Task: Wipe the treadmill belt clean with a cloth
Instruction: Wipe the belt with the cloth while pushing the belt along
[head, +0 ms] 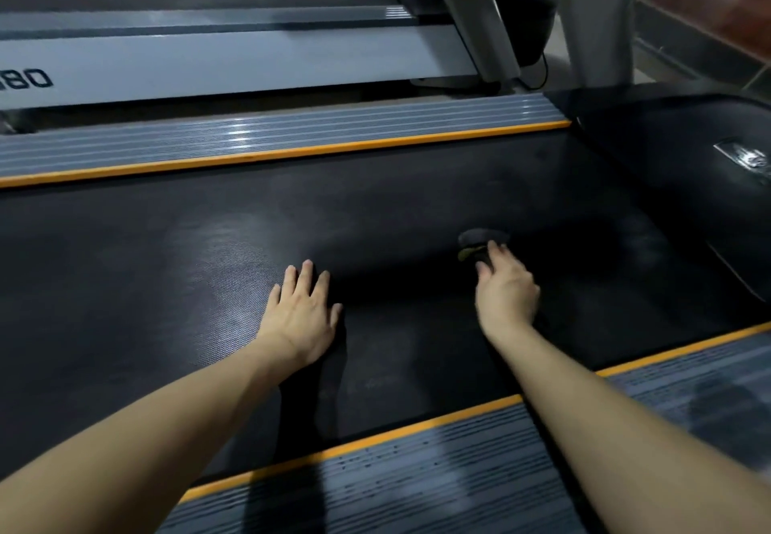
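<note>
I lean over the black textured rubber treadmill belt (375, 208) with both arms stretched across it. My left hand (302, 312) lies flat on the belt, fingers straight and slightly spread, holding nothing; I judge it is there to prop my weight while I reach. My right hand (507, 287) is further along the belt toward the dark glossy motor hood (688, 166), its fingers curled down onto a small dark crumpled cloth with a yellowish patch (479, 243). The cloth sits on the belt under my fingertips, roughly midway between the two orange edge strips, so I can press it into the surface and drag it. How tightly I pinch it I cannot tell, since most of the cloth is dim and partly hidden by my fingers. Pale dusty smears show on the belt near my left hand and toward the hood, so the wiping seems unfinished. The near grey ribbed side rail (417, 479) passes under my forearms; the far one (250, 137) lies across the belt.
</note>
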A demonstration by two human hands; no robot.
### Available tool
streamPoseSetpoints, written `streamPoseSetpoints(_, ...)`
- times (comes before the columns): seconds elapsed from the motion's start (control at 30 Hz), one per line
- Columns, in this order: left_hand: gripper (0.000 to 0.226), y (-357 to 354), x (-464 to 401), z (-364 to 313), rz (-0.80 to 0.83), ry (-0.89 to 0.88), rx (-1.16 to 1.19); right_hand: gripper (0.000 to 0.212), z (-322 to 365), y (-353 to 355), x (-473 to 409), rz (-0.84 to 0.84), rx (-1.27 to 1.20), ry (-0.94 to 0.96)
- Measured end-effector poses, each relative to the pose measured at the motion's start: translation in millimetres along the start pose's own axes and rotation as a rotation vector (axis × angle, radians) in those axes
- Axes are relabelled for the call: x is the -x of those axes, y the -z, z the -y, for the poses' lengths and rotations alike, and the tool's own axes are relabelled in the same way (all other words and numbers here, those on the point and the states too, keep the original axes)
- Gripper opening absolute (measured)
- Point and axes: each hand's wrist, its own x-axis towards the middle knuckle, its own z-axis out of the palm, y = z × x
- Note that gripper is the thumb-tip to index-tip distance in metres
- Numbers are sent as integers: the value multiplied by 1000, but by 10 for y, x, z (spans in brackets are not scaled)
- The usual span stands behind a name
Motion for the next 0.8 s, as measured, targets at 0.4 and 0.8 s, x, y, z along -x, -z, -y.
streamPoseSetpoints(0.4,62,21,86,-71,-51,-51,15,42,-205,140,398,169,-150,485)
streamPoseSetpoints(0.8,60,-26,183,63,-24,-42,-42,49,590,-48,1055,405,-223,400)
